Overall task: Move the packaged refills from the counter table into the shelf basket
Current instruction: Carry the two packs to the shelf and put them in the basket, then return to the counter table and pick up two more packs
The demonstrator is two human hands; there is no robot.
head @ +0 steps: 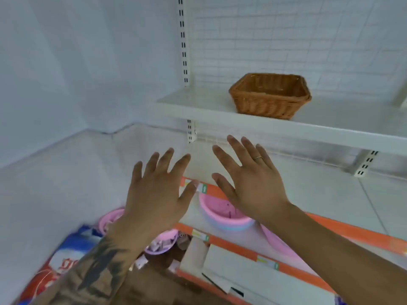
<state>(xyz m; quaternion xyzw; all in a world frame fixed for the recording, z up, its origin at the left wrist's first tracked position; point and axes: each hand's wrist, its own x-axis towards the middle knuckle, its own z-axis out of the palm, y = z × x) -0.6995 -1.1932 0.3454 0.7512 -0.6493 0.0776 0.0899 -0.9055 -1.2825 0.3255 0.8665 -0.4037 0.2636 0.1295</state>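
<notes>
A brown wicker basket [270, 95] stands on the upper white shelf [198, 106] at the upper right; nothing shows above its rim. My left hand [157, 194] and my right hand [253, 179] are raised side by side below that shelf, backs toward me, fingers spread and straight, holding nothing. A blue, white and red packaged refill [63, 258] lies at the lower left, partly hidden by my tattooed left forearm.
Pink plastic bowls [222, 214] sit on lower shelves with orange edge strips [330, 230]. White boxes [231, 267] lie on a lower shelf. A slotted upright post [184, 40] and a wire grid back panel stand behind the basket. White walls lie to the left.
</notes>
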